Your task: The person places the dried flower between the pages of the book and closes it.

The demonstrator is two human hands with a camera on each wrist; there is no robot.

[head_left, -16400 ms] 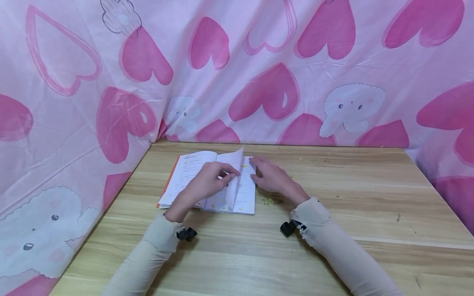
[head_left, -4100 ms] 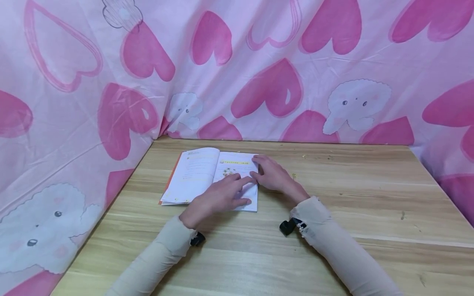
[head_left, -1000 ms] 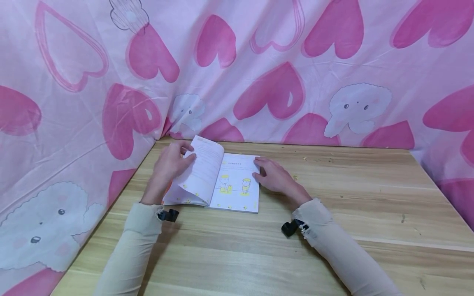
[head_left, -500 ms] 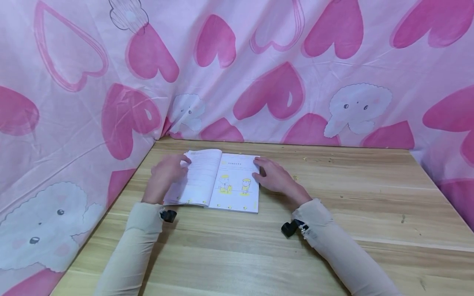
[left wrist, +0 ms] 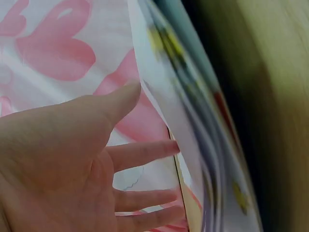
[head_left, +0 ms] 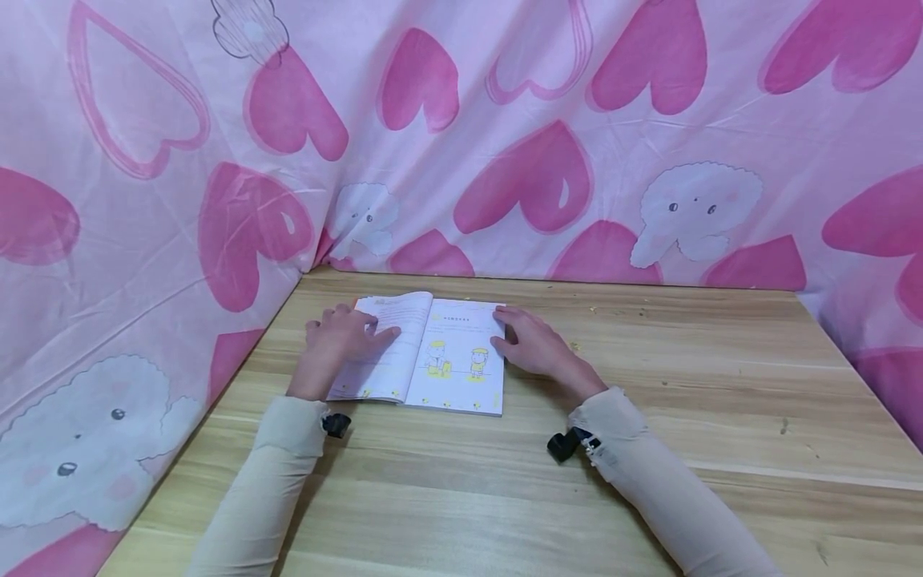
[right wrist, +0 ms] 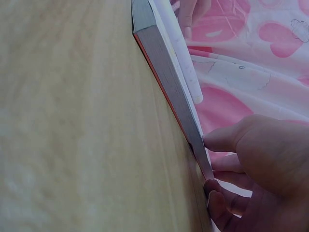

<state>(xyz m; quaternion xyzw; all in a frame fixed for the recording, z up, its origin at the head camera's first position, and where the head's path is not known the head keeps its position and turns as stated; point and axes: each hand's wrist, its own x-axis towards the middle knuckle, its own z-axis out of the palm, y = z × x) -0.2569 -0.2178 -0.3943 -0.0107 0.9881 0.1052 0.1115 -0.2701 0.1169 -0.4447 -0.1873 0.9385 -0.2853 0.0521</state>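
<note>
An open book [head_left: 456, 385] with an orange-red cover lies on the wooden table, its right page showing two cartoon figures in yellow and white. Over the left page, my left hand [head_left: 339, 340] is spread out, thumb toward the book's middle. Extended fingers of that left hand [left wrist: 72, 154] reach the page edges in the left wrist view. My right hand [head_left: 537, 344] holds the book's right edge near the far corner. From the right wrist, the thumb and bent fingers of the right hand [right wrist: 270, 164] meet the edge of the thick page block [right wrist: 176, 79].
Small yellow flakes [head_left: 574, 346] lie on the wooden table [head_left: 685, 385] right of the book. A pink heart-patterned cloth [head_left: 505, 144] hangs behind and along the left side. A black camera [head_left: 337, 425] sits on the left wrist, another black camera [head_left: 562, 446] on the right.
The left hand turned a page leftward, laid it down, and now spreads over the left page, slightly nearer the spine. The right hand stays at the right edge.
</note>
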